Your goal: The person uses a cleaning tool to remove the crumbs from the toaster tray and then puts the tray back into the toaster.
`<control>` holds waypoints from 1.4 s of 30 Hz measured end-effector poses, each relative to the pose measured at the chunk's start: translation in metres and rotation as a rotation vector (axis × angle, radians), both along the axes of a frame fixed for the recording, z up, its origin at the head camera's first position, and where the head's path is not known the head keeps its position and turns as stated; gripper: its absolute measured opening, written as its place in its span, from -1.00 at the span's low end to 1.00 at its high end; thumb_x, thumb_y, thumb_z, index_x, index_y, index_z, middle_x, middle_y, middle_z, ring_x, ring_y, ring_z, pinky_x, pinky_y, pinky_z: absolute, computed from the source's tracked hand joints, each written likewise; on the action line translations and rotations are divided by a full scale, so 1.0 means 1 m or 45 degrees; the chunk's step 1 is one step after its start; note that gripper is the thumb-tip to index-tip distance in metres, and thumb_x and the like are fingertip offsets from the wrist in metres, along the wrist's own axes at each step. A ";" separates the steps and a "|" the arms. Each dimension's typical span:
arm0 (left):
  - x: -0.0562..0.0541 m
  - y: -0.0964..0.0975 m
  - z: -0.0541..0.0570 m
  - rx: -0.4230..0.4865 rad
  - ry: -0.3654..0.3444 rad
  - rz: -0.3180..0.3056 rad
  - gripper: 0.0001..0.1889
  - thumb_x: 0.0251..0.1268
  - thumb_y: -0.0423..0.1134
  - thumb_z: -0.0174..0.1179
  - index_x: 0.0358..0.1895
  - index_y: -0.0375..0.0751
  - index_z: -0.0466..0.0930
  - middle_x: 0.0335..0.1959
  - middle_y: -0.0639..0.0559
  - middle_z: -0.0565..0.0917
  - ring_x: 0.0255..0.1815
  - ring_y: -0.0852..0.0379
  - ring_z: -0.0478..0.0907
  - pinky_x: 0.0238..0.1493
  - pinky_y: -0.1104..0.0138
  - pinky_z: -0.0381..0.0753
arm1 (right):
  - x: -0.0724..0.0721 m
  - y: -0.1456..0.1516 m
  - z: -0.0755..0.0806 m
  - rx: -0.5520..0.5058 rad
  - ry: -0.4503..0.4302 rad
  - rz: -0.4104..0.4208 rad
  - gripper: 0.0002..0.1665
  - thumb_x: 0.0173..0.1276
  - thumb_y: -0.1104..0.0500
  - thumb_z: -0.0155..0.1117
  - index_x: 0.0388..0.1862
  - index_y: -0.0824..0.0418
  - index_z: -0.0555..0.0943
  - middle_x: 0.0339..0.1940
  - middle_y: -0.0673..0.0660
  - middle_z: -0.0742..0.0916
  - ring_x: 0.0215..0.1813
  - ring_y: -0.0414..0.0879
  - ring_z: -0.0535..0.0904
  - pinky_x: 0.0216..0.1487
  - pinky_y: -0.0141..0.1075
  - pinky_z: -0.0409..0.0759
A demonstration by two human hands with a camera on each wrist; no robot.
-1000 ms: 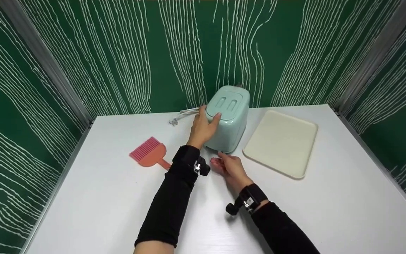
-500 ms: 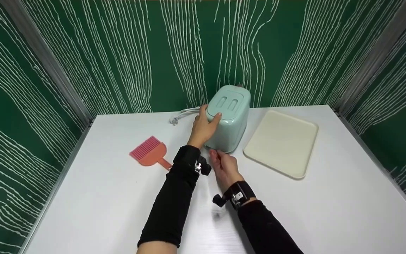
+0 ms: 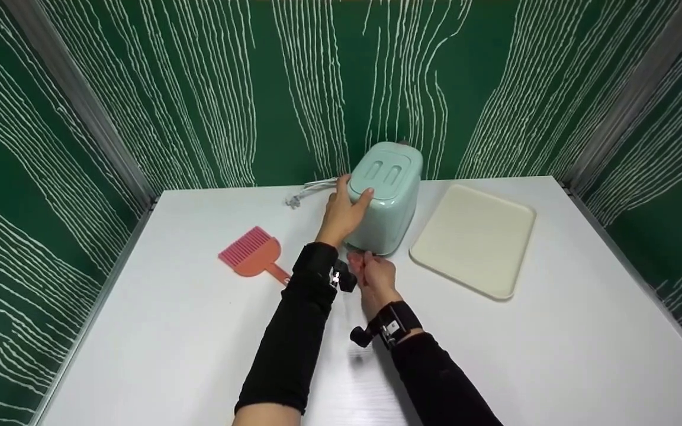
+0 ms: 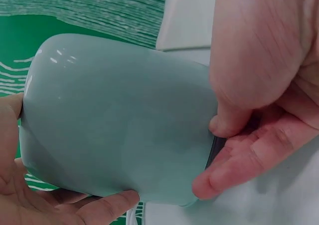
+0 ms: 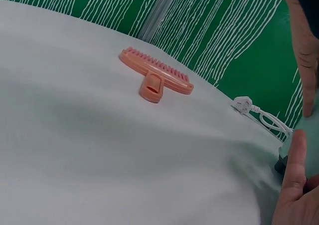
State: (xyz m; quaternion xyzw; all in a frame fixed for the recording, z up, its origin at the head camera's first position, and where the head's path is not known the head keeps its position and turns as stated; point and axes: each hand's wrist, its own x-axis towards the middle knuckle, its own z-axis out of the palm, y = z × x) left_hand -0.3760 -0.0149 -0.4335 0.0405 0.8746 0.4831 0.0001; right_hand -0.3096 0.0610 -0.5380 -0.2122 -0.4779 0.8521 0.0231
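Observation:
A mint-green toaster (image 3: 383, 222) stands near the back of the white table, two oval recesses in its top cover (image 3: 382, 174). My left hand (image 3: 343, 214) holds its upper left corner, fingers behind and thumb in front. At the near bottom edge is my right hand (image 3: 378, 277). In the left wrist view, the thumb and fingers of the right hand (image 4: 254, 162) touch that end of the toaster (image 4: 119, 120), around a dark strip (image 4: 215, 150). Whether they pinch it is hidden.
To the left lies an orange brush (image 3: 256, 254) with pink bristles. A white cord with its plug (image 5: 243, 104) lies behind the toaster. On the right is a cream tray (image 3: 474, 239). Green walls (image 3: 199, 89) with white lines enclose the table (image 3: 169, 331).
My right hand has moved slightly left, up to the toaster's bottom edge, and its fingers have curled in. The left hand keeps its hold on the toaster.

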 end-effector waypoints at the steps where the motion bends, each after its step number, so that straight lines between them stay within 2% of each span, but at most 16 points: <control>1: 0.000 0.000 0.000 0.006 -0.004 -0.004 -0.27 0.68 0.18 0.07 0.71 0.04 0.07 0.56 -0.28 0.43 0.57 -0.16 0.41 0.57 -0.04 0.45 | 0.000 -0.001 0.000 -0.007 -0.009 -0.009 -0.49 0.75 0.33 -0.09 -0.47 0.37 0.61 -0.62 0.05 0.70 -0.60 -0.27 0.60 -0.57 -0.54 0.55; 5: 0.001 -0.001 0.001 0.027 -0.011 -0.028 -0.27 0.69 0.17 0.07 0.72 0.04 0.05 0.57 -0.29 0.41 0.59 -0.16 0.39 0.59 -0.05 0.43 | -0.001 -0.004 0.000 -0.015 -0.026 -0.037 -0.57 0.76 0.32 -0.09 -0.23 0.54 0.64 -0.62 0.05 0.73 -0.59 -0.28 0.67 -0.52 -0.54 0.63; 10: 0.003 -0.003 0.002 0.037 -0.002 -0.053 -0.27 0.69 0.14 0.06 0.73 0.02 0.04 0.55 -0.32 0.41 0.58 -0.18 0.41 0.57 -0.04 0.44 | -0.001 -0.008 0.002 0.039 -0.017 -0.067 -0.60 0.76 0.33 -0.09 0.04 0.72 0.56 -0.63 0.06 0.74 -0.61 -0.28 0.68 -0.50 -0.53 0.67; 14: 0.003 -0.003 0.003 0.029 -0.003 -0.064 -0.26 0.70 0.14 0.06 0.73 0.01 0.03 0.56 -0.33 0.41 0.58 -0.18 0.41 0.58 -0.03 0.43 | -0.001 -0.010 0.003 0.061 0.010 -0.095 -0.56 0.77 0.32 -0.12 0.12 0.78 0.50 -0.56 0.19 0.80 -0.60 -0.28 0.70 -0.48 -0.52 0.68; 15: 0.003 -0.003 0.004 0.029 -0.007 -0.065 -0.26 0.70 0.14 0.06 0.74 0.00 0.02 0.57 -0.32 0.41 0.59 -0.18 0.40 0.58 -0.03 0.42 | 0.000 -0.010 0.003 0.108 0.008 -0.091 -0.54 0.78 0.31 -0.12 0.12 0.78 0.51 -0.53 0.25 0.82 -0.60 -0.29 0.70 -0.49 -0.53 0.66; 19: 0.002 -0.002 0.005 0.019 -0.018 -0.054 -0.26 0.70 0.15 0.06 0.74 0.03 0.02 0.59 -0.31 0.40 0.61 -0.18 0.39 0.61 -0.04 0.41 | 0.001 -0.008 0.004 0.220 0.019 -0.036 -0.52 0.80 0.29 -0.16 0.18 0.78 0.50 -0.25 0.48 0.84 -0.57 -0.32 0.70 -0.46 -0.53 0.68; 22: 0.002 -0.002 0.004 0.010 -0.020 -0.047 -0.26 0.69 0.16 0.06 0.73 0.05 0.03 0.60 -0.30 0.40 0.62 -0.18 0.39 0.62 -0.04 0.41 | 0.002 -0.004 0.003 0.310 0.014 0.033 -0.51 0.80 0.28 -0.16 0.19 0.75 0.51 -0.12 0.50 0.83 -0.56 -0.35 0.69 -0.46 -0.54 0.66; 26: 0.003 -0.003 0.004 0.004 -0.007 -0.054 -0.25 0.69 0.16 0.06 0.73 0.03 0.03 0.59 -0.31 0.40 0.61 -0.19 0.39 0.61 -0.05 0.41 | 0.004 0.000 0.003 0.396 0.015 0.081 -0.52 0.77 0.28 -0.13 0.16 0.73 0.56 -0.13 0.47 0.84 -0.61 -0.37 0.66 -0.55 -0.55 0.58; 31: 0.004 -0.004 0.005 -0.009 -0.004 -0.063 -0.26 0.70 0.16 0.06 0.73 0.02 0.03 0.61 -0.31 0.39 0.63 -0.20 0.37 0.62 -0.05 0.40 | 0.004 0.003 0.004 0.313 0.039 0.088 -0.55 0.72 0.34 -0.11 0.21 0.76 0.49 -0.21 0.46 0.85 -0.61 -0.33 0.67 -0.48 -0.51 0.68; 33: 0.004 -0.004 0.005 -0.006 -0.006 -0.067 -0.25 0.70 0.16 0.06 0.74 0.02 0.03 0.62 -0.31 0.38 0.64 -0.20 0.36 0.62 -0.06 0.39 | 0.004 0.004 0.005 0.264 0.029 0.092 -0.56 0.72 0.35 -0.10 0.24 0.76 0.47 -0.30 0.38 0.86 -0.59 -0.30 0.69 -0.46 -0.49 0.70; 38: 0.005 -0.005 0.007 -0.002 -0.008 -0.082 -0.24 0.70 0.15 0.06 0.74 0.00 0.00 0.61 -0.34 0.38 0.63 -0.22 0.36 0.62 -0.07 0.39 | 0.003 0.007 0.006 0.180 -0.027 0.115 -0.58 0.70 0.35 -0.09 0.25 0.72 0.46 -0.52 0.17 0.78 -0.62 -0.23 0.70 -0.50 -0.43 0.71; 42: 0.005 -0.005 0.006 -0.011 -0.007 -0.083 -0.25 0.71 0.15 0.05 0.75 0.01 0.00 0.61 -0.33 0.38 0.63 -0.21 0.36 0.61 -0.07 0.39 | 0.004 0.010 0.008 0.111 -0.068 0.130 -0.60 0.71 0.34 -0.08 0.24 0.68 0.46 -0.57 0.16 0.73 -0.63 -0.18 0.70 -0.54 -0.39 0.71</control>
